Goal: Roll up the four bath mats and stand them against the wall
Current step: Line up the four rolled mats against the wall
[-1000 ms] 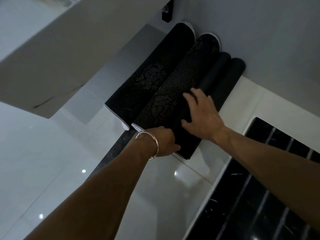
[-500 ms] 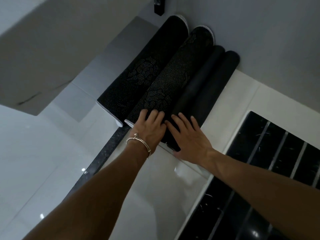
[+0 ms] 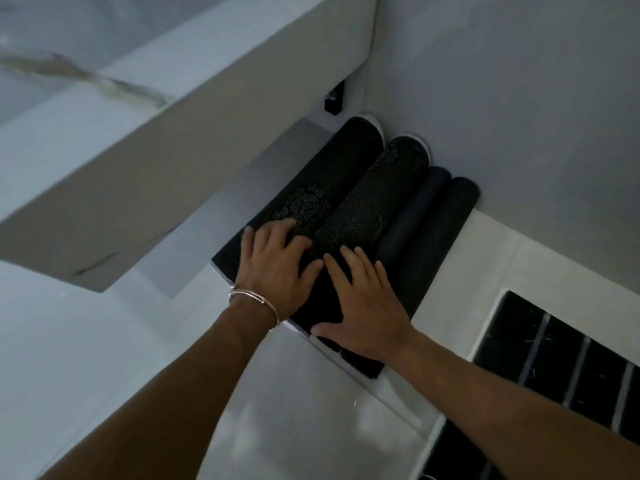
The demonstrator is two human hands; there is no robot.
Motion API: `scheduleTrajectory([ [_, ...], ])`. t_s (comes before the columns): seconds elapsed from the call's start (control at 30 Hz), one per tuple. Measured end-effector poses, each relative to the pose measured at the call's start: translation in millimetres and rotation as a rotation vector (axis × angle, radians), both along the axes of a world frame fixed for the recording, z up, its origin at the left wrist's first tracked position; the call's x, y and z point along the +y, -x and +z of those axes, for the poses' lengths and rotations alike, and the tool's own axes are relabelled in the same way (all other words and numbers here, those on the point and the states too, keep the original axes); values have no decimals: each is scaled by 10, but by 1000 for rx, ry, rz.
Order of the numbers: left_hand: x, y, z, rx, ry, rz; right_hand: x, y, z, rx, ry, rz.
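Several rolled dark bath mats lie side by side, far ends against the grey wall (image 3: 519, 98). The two on the left are patterned: one leftmost (image 3: 332, 174), one beside it (image 3: 384, 199). To their right lie two plain black rolls, one (image 3: 415, 216) and another (image 3: 446, 230). My left hand (image 3: 277, 271), with a bracelet on the wrist, rests flat with fingers spread on the near end of the leftmost roll. My right hand (image 3: 367, 306) lies flat, fingers apart, on the near ends of the middle rolls. Neither hand grips anything.
A pale marble counter (image 3: 145, 109) overhangs at the left, close to the rolls. A small black fitting (image 3: 335, 100) sits in the corner under it. A black tiled panel (image 3: 561, 368) fills the lower right. Glossy white floor (image 3: 86, 358) lies below.
Both hands have shifted left along the near ends of the rolls: the left from the second roll to the leftmost, the right onto the middle rolls. The view has dropped lower.
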State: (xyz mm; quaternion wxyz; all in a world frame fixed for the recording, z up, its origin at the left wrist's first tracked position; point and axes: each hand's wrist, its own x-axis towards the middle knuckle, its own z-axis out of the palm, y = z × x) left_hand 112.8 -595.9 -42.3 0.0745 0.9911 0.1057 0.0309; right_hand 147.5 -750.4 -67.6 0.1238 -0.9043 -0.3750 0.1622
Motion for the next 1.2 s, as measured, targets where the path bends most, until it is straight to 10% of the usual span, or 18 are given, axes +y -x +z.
scheduleTrajectory([
  [0.3,395,51,-175,110,685,893,519,146,11,-2,147,128],
  [0.57,308,24,-203,-9,1196,1017,552,66,-1,-30,173,132],
  [0.93,429,0,-310,58,794,985,643,141,-3,-35,155,165],
  [1.2,430,72,-308,166,341,440,563,64,23,28,98,167],
])
